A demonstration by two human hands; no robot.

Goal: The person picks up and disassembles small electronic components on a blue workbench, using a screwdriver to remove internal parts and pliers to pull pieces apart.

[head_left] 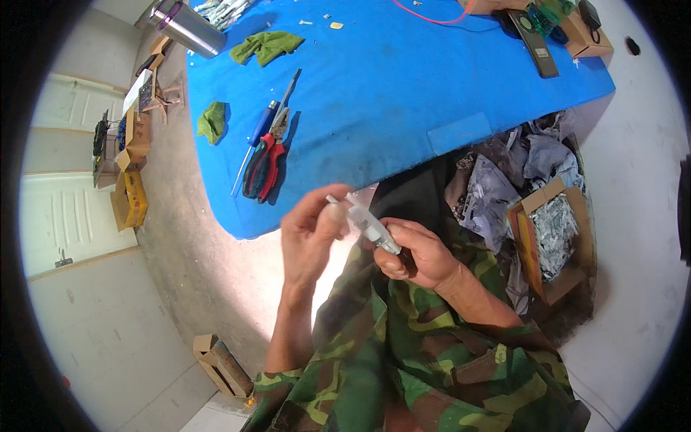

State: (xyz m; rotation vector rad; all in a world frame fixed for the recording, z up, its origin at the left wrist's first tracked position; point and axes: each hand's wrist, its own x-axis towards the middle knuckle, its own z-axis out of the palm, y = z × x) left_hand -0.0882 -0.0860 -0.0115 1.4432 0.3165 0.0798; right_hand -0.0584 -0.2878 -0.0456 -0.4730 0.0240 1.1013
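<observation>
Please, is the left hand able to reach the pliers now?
Likely yes: the pliers lie close to the left hand, handles uncovered, though it seems to hold a small white piece.

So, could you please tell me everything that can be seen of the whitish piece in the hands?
The whitish piece is small and narrow, with greyish stretches, and looks like plastic. It is held off the blue table, slanting from upper left to lower right in the picture. The right hand's grip pinches its lower end between thumb and fingers. The left hand is by its upper end, too blurred to tell whether it touches. Finer parts are unclear.
</observation>
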